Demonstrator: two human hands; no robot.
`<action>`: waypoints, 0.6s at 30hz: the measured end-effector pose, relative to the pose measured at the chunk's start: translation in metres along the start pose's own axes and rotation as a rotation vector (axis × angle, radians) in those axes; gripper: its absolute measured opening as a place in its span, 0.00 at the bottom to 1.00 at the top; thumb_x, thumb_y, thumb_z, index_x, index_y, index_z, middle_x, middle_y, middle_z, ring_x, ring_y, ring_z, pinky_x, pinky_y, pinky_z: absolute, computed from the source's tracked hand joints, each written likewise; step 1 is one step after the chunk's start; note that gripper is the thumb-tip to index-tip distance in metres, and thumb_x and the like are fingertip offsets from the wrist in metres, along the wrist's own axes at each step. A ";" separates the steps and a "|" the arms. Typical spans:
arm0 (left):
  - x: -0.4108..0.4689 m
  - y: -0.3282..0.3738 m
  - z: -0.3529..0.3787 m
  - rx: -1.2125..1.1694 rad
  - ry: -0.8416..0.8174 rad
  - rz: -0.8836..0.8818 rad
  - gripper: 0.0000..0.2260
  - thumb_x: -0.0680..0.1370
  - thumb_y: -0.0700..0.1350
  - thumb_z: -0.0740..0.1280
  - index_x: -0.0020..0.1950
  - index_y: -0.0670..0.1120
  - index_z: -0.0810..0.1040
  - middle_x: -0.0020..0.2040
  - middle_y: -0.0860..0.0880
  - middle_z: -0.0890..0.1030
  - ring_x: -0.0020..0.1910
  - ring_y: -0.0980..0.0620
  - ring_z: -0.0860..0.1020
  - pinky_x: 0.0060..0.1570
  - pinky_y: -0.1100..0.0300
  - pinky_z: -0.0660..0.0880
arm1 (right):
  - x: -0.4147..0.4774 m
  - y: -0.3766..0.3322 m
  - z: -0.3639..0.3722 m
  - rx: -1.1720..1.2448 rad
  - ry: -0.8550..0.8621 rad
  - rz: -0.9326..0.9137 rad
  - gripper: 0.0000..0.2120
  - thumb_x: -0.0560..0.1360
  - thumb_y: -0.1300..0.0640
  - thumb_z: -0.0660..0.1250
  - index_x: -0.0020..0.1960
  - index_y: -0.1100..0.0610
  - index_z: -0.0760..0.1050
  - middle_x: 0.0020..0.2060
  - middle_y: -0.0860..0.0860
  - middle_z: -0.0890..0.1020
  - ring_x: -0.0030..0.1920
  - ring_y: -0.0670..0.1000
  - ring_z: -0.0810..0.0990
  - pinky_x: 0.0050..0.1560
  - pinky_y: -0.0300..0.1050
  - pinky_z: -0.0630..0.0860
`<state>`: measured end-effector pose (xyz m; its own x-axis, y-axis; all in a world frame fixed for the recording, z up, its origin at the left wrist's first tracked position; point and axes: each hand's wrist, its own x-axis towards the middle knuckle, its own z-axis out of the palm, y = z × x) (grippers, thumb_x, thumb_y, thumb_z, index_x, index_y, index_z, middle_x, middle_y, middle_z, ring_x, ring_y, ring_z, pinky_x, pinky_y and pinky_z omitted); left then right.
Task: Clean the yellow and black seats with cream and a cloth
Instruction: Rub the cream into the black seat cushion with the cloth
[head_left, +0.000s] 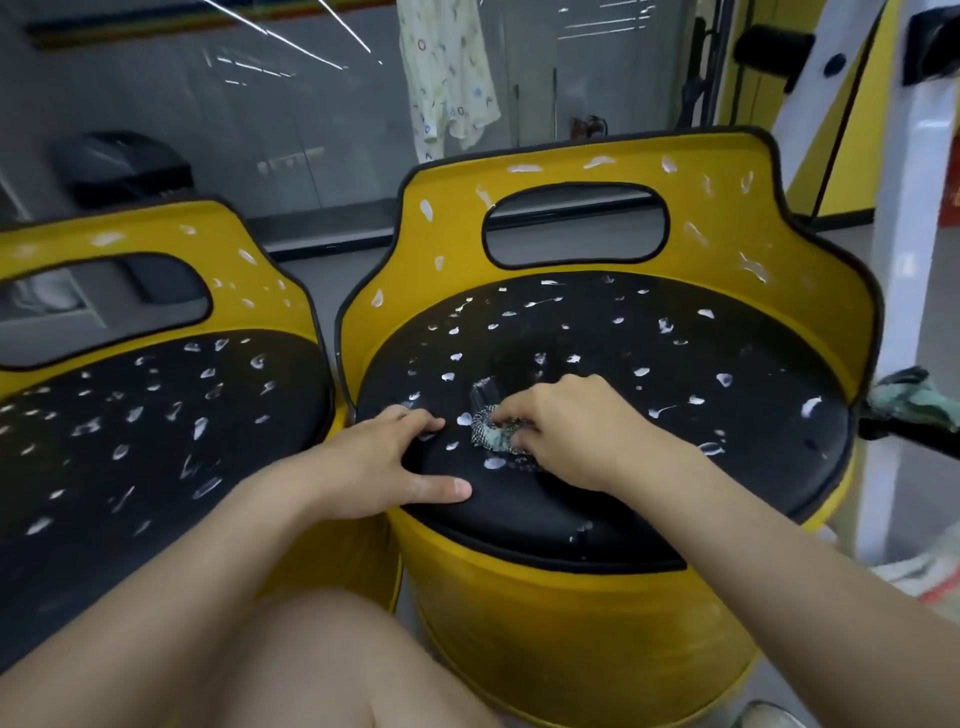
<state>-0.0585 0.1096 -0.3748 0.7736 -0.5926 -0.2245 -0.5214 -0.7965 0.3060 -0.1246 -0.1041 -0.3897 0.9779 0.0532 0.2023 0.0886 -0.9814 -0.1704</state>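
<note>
Two yellow drum-shaped seats stood side by side, close together. The right-hand seat (571, 597) filled the centre of the view; the left-hand seat (156, 234) was partly cut off at the frame edge. Each had a curved yellow backrest with a black-trimmed handle opening and a round black cushion. The right-hand seat's cushion (701, 467) lay within the drum's rim.

Behind the seats, a pale patterned garment (452, 78) hung before a glass wall. A bare knee (311, 665) showed at the bottom of the view. A green rag (904, 400) sat at the right-hand seat's far right edge.

The left hand (384, 467) rested flat on the front-left edge of that seat's cushion, fingers extended and thumb spread, holding nothing. The right hand (566, 431) pressed down near the cushion's centre, fingers curled over a small bunched cloth (488, 431) with a dark-and-light speckled pattern. The cloth lay in contact with the cushion.

White dabs of cream (426, 209) were scattered over both cushions and both backrests, unspread.
</note>
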 end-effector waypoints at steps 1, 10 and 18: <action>-0.001 0.002 -0.001 -0.008 -0.007 -0.007 0.41 0.67 0.72 0.67 0.76 0.59 0.62 0.71 0.61 0.64 0.68 0.58 0.66 0.59 0.62 0.65 | -0.002 0.001 0.001 0.015 0.019 -0.018 0.15 0.78 0.48 0.62 0.63 0.38 0.73 0.52 0.50 0.83 0.54 0.59 0.79 0.52 0.52 0.76; 0.002 0.010 -0.011 0.066 -0.112 -0.094 0.44 0.64 0.75 0.65 0.77 0.61 0.60 0.72 0.62 0.62 0.71 0.57 0.65 0.67 0.58 0.66 | -0.021 0.002 -0.011 -0.022 0.020 -0.121 0.17 0.80 0.50 0.59 0.67 0.39 0.73 0.57 0.51 0.81 0.56 0.61 0.76 0.47 0.49 0.69; 0.002 0.011 -0.011 0.167 -0.039 -0.069 0.44 0.64 0.76 0.63 0.77 0.62 0.59 0.73 0.63 0.62 0.71 0.57 0.66 0.66 0.59 0.66 | -0.042 -0.012 -0.021 -0.242 0.036 -0.150 0.12 0.78 0.54 0.62 0.60 0.45 0.72 0.39 0.50 0.76 0.39 0.55 0.73 0.28 0.44 0.56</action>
<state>-0.0583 0.1009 -0.3618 0.7966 -0.5374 -0.2767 -0.5226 -0.8424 0.1315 -0.1703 -0.0984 -0.3758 0.9495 0.1992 0.2424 0.1802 -0.9787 0.0985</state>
